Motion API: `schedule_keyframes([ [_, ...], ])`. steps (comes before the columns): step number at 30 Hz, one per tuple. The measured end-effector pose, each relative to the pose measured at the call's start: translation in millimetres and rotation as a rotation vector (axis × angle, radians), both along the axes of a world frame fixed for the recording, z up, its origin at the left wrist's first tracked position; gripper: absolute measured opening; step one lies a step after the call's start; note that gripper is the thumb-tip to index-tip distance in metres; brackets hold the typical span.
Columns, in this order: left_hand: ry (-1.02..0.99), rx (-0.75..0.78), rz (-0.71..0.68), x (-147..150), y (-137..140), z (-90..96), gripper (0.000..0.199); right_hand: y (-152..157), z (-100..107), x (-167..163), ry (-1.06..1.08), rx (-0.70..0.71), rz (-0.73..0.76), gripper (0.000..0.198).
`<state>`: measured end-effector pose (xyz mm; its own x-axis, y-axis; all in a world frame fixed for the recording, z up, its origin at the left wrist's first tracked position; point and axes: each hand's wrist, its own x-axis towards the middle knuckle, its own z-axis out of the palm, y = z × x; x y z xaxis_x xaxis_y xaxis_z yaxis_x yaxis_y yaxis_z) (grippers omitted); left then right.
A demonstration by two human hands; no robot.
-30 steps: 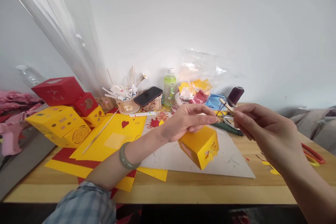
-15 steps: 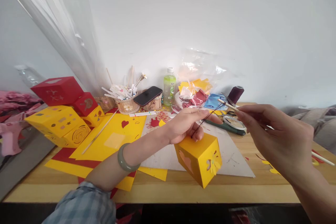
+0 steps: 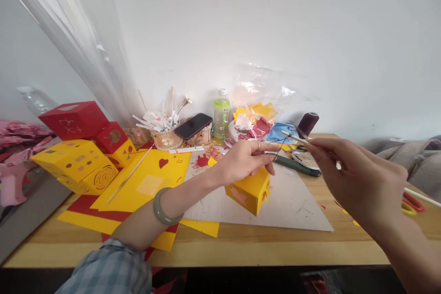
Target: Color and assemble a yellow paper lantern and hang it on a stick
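My left hand (image 3: pixel 243 163), a green bangle on its wrist, is closed in a pinch on a dark thread (image 3: pixel 280 146). Below its fingers is a yellow paper box lantern (image 3: pixel 250 195) with cut-out shapes; whether it hangs or rests on the board I cannot tell. The thread runs up from the fingertips to the tip of a thin wooden stick (image 3: pixel 294 137). My right hand (image 3: pixel 361 174) grips this stick between thumb and fingers, and its far end sticks out beyond the wrist. How the thread sits on the tip is too small to make out.
A pale board (image 3: pixel 289 202) lies under the hands. At left are stacked red boxes (image 3: pixel 77 119), yellow boxes (image 3: pixel 74 161), coloured sheets (image 3: pixel 148 183) and a pink glue gun (image 3: pixel 12 179). Behind stand a phone (image 3: pixel 193 126), green bottle (image 3: pixel 221 115) and thread spool (image 3: pixel 308 124). Scissors (image 3: pixel 411 203) lie at right.
The yellow box lantern has moved up and left, and now lies partly behind my left hand. The left fingers have turned downward; the right hand with the stick has shifted slightly left.
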<state>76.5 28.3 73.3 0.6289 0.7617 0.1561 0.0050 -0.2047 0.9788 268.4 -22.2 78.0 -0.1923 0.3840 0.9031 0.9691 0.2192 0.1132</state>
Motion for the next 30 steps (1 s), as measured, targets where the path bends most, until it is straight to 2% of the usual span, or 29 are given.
schedule_keyframes([
  [4,0.190,0.477,0.346,4,-3,-6.8,0.031,0,-2,-1,-0.118,0.024,-0.067,0.013],
  [6,0.289,0.740,0.470,5,-2,-14.3,0.037,0,-2,-3,-0.130,0.010,-0.091,0.016],
  [9,0.361,1.018,0.529,7,0,-24.7,0.046,1,-1,-5,-0.090,-0.028,-0.120,0.028],
  [11,0.355,1.089,0.514,6,1,-26.8,0.049,1,2,-5,-0.023,-0.137,-0.089,0.034],
  [14,0.292,1.006,0.418,3,0,-20.1,0.051,-3,11,-1,0.190,-0.459,0.069,0.035],
  [17,0.209,0.745,0.230,1,-3,-9.0,0.051,-10,21,-1,0.476,-0.773,0.259,0.036],
  [19,0.118,0.547,0.083,0,-2,-4.4,0.043,-14,26,-3,0.649,-0.888,0.346,0.034],
  [22,-0.034,0.254,-0.160,-1,2,-3.2,0.017,-19,28,-7,0.833,-0.944,0.420,0.030],
  [24,-0.088,0.107,-0.292,-2,6,-4.0,0.007,-20,27,-9,0.891,-0.939,0.452,0.028],
  [27,-0.159,0.015,-0.383,-4,13,-5.6,0.016,-20,26,-8,0.886,-0.914,0.450,0.031],
  [30,-0.198,-0.004,-0.455,-6,18,-9.0,0.022,-18,25,-6,0.838,-0.845,0.435,0.034],
])
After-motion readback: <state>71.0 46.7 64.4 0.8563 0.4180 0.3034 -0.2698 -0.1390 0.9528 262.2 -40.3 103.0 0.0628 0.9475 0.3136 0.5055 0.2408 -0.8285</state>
